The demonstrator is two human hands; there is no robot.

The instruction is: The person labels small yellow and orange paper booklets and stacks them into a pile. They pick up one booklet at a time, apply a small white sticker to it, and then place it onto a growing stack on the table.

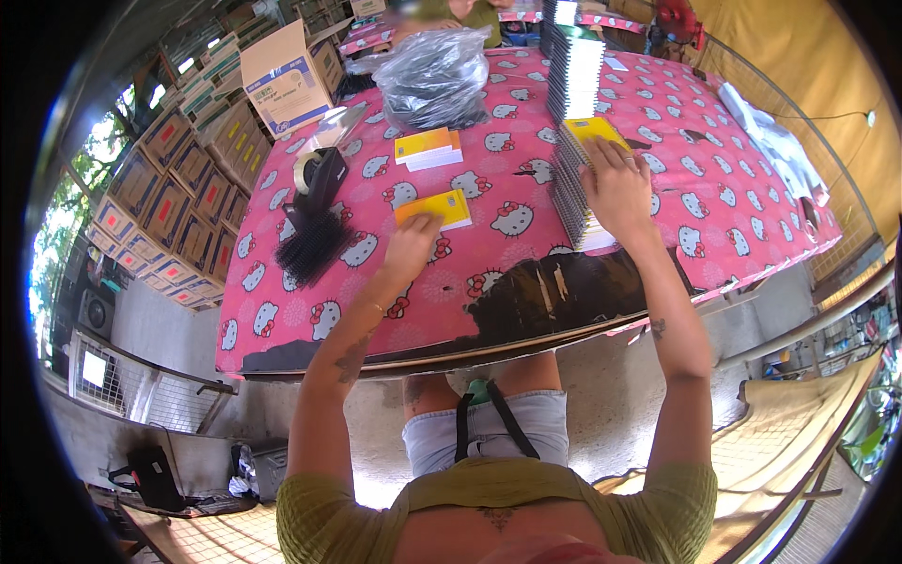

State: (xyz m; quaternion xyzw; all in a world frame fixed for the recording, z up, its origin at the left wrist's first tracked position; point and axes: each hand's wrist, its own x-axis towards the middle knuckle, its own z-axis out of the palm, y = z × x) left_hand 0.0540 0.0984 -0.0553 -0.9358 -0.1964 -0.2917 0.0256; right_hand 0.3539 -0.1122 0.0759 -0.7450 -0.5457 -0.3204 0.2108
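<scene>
Left hand (414, 244): fingers on yellow booklet (449, 208) just ahead; pinched or resting, can't tell. Right hand (618, 193): fingers extended, laid on notebook stack (569, 193) beneath it. Black tape dispenser (326, 180) left of left hand.

Pink table (507, 179), spiral notebooks (570, 193), tape dispenser (327, 180)

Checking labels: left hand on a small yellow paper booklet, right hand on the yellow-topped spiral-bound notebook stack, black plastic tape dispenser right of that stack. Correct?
One error: the head view shows the black tape dispenser left of the yellow-topped spiral-bound notebook stack. Left hand on the yellow paper booklet, right hand on the stack: fine.
</scene>
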